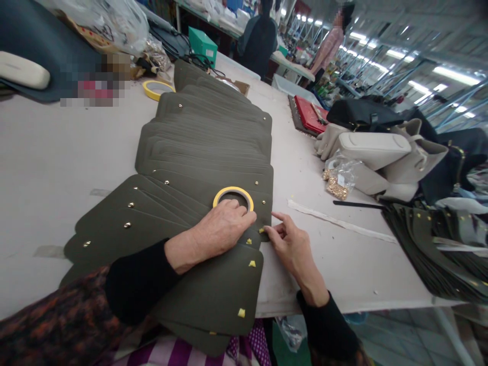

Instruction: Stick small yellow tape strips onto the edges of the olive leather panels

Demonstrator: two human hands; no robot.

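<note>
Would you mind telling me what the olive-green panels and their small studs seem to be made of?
The olive-green panels look like leather or synthetic leather, matte with a fine grain and clean-cut edges; the look leaves open which. The small studs seem to be gold-toned metal, shown by their bright, polished glints.

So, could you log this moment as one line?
left hand: on olive panels | right hand: at yellow tab | nearby: yellow tape roll

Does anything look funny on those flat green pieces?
Yes. The nearest olive-green flat panels carry little square yellow bits, while the farther panels have small round gold studs. It looks odd because the pieces don't match.
</note>
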